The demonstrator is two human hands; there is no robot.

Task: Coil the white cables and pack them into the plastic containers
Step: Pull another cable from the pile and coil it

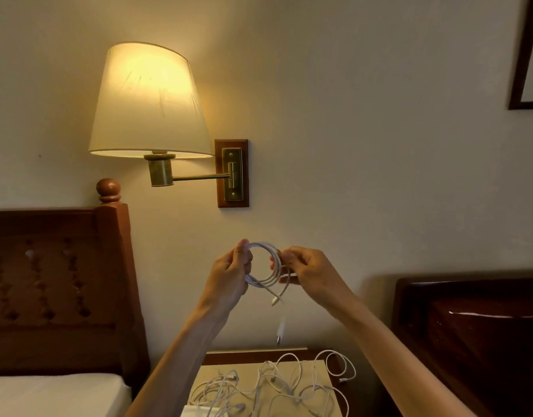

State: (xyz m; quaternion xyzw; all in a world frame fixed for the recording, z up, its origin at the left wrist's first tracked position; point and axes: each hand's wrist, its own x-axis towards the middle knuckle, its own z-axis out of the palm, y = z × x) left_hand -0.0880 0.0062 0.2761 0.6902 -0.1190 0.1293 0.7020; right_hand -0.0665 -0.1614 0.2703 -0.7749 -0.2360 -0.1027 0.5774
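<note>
I see two hands raised in front of the wall, a little below the middle of the view, and between them one coiled white cable (pixel 266 267). The left hand (pixel 230 273) holds the coil at its 9 o'clock side, with thumb and fingers curled around the loops. The right hand (pixel 308 270) pinches the coil at its 3 o'clock side, fingers bent around the strands. The coil has several loops; I count about four, but the strands overlap. Two loose ends hang down from its 6 o'clock side: one short with a connector, and one longer, blurred, which reaches toward the tabletop.

At 6 o'clock in the view, under the hands, is the tabletop (pixel 322 367) with a pale surface. On it lies a tangled heap of white cables (pixel 277 389); I cannot count them exactly, they cross each other too much. One loop goes over the right edge of the pale surface.

At 10 o'clock one lit wall lamp (pixel 150 100) is fixed on a wooden plate. At 8 o'clock I see one wooden headboard (pixel 57 275) and a white mattress (pixel 51 394). At 4 o'clock there is one dark glossy piece of furniture (pixel 475 329). At 2 o'clock is the corner of one dark frame (pixel 522 55).
</note>
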